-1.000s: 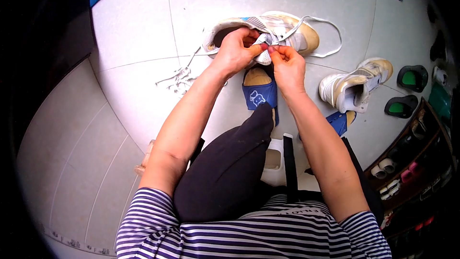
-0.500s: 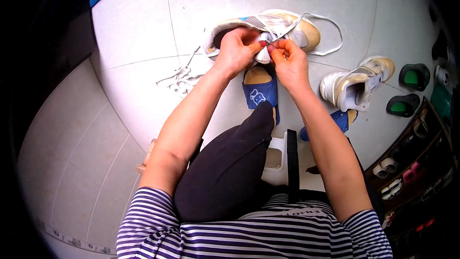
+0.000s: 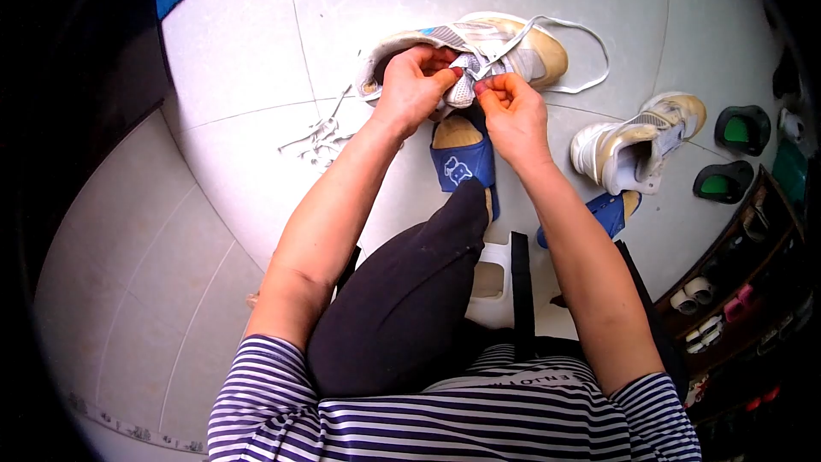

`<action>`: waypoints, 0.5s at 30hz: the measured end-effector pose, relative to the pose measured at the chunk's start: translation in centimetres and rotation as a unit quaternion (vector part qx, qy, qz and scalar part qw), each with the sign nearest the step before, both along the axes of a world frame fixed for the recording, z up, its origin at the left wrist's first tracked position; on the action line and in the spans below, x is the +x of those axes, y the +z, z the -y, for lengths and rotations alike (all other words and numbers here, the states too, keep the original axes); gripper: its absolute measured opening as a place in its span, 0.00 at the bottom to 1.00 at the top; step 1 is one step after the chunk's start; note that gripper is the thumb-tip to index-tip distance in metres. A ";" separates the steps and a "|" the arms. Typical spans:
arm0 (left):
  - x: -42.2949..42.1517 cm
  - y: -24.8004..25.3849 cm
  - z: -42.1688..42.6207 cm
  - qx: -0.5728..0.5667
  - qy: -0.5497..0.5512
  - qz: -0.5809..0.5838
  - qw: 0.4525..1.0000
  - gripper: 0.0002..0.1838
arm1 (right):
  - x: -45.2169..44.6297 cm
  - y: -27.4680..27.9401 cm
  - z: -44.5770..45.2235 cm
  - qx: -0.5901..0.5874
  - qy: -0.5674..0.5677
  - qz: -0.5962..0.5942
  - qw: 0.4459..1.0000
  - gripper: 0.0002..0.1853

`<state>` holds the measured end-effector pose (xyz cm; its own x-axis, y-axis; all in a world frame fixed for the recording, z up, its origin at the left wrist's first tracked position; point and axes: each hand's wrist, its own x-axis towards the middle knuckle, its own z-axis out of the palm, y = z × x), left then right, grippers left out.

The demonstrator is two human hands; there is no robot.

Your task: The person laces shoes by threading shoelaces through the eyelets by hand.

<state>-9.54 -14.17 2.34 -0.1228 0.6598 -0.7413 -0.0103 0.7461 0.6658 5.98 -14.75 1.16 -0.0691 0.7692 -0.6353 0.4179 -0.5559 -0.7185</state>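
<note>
A worn white and tan sneaker (image 3: pixel 540 53) lies on its side on the floor, its toe to the right. My left hand (image 3: pixel 415 92) is closed on the shoe's tongue (image 3: pixel 463 91), with the thumb on top and the other fingers partly inside the opening. Close beside it, my right hand (image 3: pixel 516 120) pinches the white shoelace (image 3: pixel 493 62) near the eyelets; the fingertips hide the exact spot. A long loop of that lace curves out past the toe. To the left lies a loose bunch of white lace (image 3: pixel 321 141) on the tiles.
A second sneaker (image 3: pixel 637 150) stands at the right. My foot wears a blue slipper (image 3: pixel 460 162); another blue slipper (image 3: pixel 609 216) lies partly behind my right arm. Green-lined black slippers (image 3: pixel 741 131) and a shoe rack (image 3: pixel 723 287) are at the far right. A white stool (image 3: pixel 494 281) is beneath me.
My hands have drawn slightly apart: the left thumb has moved left and more of the tongue shows between them. The sneaker has shifted a little to the left.
</note>
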 end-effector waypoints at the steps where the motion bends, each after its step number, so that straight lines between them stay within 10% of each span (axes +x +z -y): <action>1: 0.0 0.0 0.0 -0.002 0.003 0.004 1.000 0.14 | -0.1 -0.1 0.0 0.021 0.001 -0.005 1.000 0.08; 15: 0.1 0.0 0.5 -0.003 0.014 0.022 1.000 0.13 | -1.5 0.5 -0.9 0.057 0.031 0.042 0.997 0.06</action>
